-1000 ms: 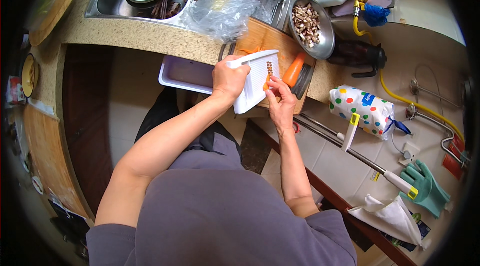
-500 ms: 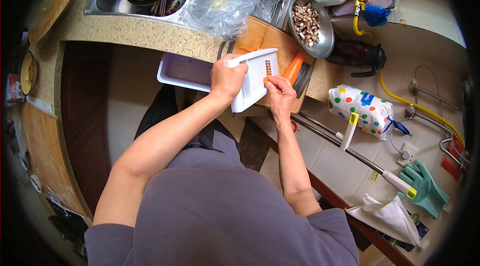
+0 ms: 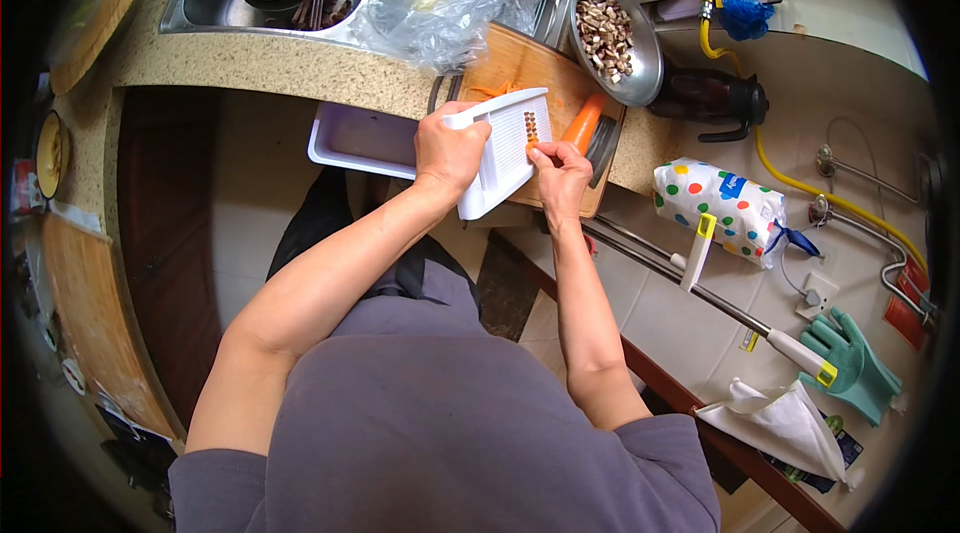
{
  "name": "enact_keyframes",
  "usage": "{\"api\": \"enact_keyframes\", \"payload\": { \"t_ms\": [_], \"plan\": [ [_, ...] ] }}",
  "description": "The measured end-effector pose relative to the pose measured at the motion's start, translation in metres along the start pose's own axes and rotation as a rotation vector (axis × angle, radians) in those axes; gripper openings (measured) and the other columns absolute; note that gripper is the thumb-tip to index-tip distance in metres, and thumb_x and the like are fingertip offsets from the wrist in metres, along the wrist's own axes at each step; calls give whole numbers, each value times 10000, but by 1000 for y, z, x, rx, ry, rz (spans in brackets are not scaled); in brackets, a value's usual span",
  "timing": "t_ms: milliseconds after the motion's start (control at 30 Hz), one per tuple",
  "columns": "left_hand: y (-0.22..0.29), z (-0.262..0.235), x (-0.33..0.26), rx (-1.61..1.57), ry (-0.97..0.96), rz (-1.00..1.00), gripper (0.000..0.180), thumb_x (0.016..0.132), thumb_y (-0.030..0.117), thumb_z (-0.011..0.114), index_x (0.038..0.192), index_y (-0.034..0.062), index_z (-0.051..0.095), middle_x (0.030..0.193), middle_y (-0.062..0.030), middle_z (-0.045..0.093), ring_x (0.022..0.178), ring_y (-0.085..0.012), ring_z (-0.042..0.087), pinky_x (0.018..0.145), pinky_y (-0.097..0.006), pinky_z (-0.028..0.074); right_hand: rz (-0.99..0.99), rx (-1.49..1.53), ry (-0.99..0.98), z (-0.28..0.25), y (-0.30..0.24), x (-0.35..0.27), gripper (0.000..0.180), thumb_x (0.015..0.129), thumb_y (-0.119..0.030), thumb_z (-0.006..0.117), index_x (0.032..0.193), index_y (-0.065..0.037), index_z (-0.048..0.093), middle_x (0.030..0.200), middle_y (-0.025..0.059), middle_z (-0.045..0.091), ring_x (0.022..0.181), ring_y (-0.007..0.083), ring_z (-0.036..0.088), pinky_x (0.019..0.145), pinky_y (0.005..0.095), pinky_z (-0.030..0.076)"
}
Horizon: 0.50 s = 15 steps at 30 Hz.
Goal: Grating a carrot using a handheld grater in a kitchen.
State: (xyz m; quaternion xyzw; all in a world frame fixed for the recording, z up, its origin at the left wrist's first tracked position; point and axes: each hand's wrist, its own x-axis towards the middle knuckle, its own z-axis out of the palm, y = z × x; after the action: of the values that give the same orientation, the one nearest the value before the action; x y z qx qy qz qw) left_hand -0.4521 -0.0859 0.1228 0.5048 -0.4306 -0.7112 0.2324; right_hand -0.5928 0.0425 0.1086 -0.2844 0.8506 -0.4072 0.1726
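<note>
My left hand [image 3: 449,148] is closed around the side of a white grater [image 3: 497,168], which is tilted over the wooden cutting board [image 3: 517,58]. Between the fingertips of my right hand [image 3: 563,175] is a small orange carrot piece [image 3: 531,146], pressed on the grater's face just below its row of cutting holes. Orange bits show in those holes. On the board, a larger carrot [image 3: 583,123] lies to the right of the grater, beside a dark curved object I cannot make out. Carrot shreds [image 3: 492,90] lie behind the grater.
A metal bowl of diced, brown-edged pieces [image 3: 645,73] stands behind the board. Crumpled plastic bags [image 3: 435,23] lie by the sink [image 3: 185,13], which holds stacked dishes. A lilac bin [image 3: 318,143] is under the counter edge. A dark jug [image 3: 705,103] stands at right.
My right hand has slid slightly up the grater with the carrot piece, closer to the cutting holes. My left hand keeps its hold, and the whole view has shifted a little.
</note>
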Motion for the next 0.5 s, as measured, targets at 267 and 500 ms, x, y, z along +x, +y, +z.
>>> {"api": "enact_keyframes", "payload": {
  "t_ms": [267, 500],
  "plan": [
    [2, -2, -2, -18, -4, -56, 301, 752, 94, 605, 1017, -19, 691, 843, -121, 692, 726, -185, 651, 655, -304, 509, 13, 21, 43, -1, 37, 18, 65, 755, 21, 755, 815, 27, 731, 736, 54, 650, 664, 111, 595, 624, 248, 478],
    [-2, -3, 4, 24, 2, -95, 311, 734, 163, 653, 997, 12, 720, 904, -167, 725, 849, -253, 703, 781, -333, 524, 94, -43, 25, -6, 51, 34, 65, 785, -11, 735, 840, 24, 728, 754, 57, 679, 661, 112, 620, 633, 252, 496]
  ]
}}
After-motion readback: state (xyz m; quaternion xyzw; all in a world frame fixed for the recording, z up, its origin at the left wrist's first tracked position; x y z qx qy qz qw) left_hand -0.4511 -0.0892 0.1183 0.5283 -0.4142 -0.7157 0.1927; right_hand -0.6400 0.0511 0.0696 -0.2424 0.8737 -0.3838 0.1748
